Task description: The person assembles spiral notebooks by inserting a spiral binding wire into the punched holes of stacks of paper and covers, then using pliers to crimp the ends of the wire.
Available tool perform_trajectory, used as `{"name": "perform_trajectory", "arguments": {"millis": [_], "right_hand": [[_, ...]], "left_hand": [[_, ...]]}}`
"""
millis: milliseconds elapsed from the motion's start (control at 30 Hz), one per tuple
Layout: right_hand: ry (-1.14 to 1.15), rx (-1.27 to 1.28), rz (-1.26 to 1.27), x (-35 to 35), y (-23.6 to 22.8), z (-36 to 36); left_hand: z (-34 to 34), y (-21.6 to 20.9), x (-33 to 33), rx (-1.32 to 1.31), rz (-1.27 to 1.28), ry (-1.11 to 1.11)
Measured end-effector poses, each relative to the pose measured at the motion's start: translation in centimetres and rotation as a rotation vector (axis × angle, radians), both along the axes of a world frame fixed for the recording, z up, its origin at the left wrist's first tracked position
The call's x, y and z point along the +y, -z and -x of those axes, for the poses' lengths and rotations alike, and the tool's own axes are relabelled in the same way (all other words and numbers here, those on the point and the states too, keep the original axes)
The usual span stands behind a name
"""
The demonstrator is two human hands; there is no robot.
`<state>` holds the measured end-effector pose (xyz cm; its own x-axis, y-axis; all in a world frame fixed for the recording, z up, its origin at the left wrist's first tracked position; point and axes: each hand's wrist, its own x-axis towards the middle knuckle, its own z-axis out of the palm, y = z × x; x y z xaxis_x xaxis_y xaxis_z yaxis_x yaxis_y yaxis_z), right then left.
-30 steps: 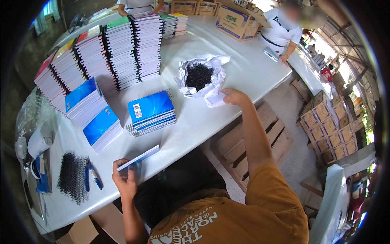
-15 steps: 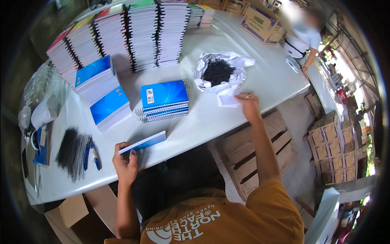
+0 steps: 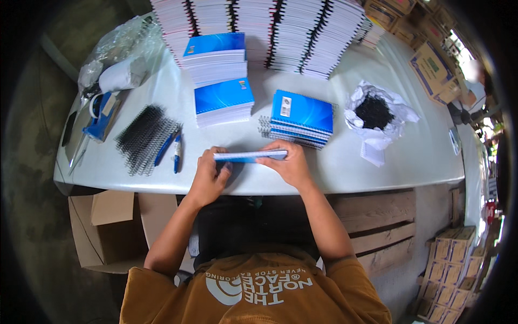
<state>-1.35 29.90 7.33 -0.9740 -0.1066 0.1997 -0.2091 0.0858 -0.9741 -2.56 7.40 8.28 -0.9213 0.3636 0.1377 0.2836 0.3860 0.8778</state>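
Pad (image 3: 243, 157) is pinched at its left end by left hand (image 3: 209, 175) and at its right end by right hand (image 3: 292, 165), held above the table (image 3: 415, 171) near its front edge. Bound stack (image 3: 302, 115) is seen just beyond; coils (image 3: 143, 141) are laid leftward, crumpled paper (image 3: 401, 116) rightward.

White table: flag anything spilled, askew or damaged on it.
Nothing looks spilled or plainly damaged. Merely untidy: the black coils at left lie fanned unevenly, and the white wrapping at right, around a dark tangled pile, is crumpled. The held booklet looks straight.
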Motion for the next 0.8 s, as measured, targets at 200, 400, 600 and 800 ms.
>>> {"name": "perform_trajectory", "arguments": {"millis": [200, 400, 600, 800], "right_hand": [[-0.038, 0.018, 0.104, -0.1, 0.9, 0.4], [-0.087, 0.142, 0.016, -0.7, -0.5, 0.6], [-0.05, 0.138, 0.074, -2.0, -0.5, 1.0], [-0.042, 0.183, 0.128, -1.3, -0.2, 1.1]], "left_hand": [[2.7, -2.5, -4.9, 0.533, 0.551, -0.288], [6.8, -0.6, -10.0, 0.259, 0.844, -0.58], [9.2, -3.7, -12.3, 0.626, 0.853, -0.555], [7.7, -6.4, -8.9, 0.317, 0.459, -0.384]]}}
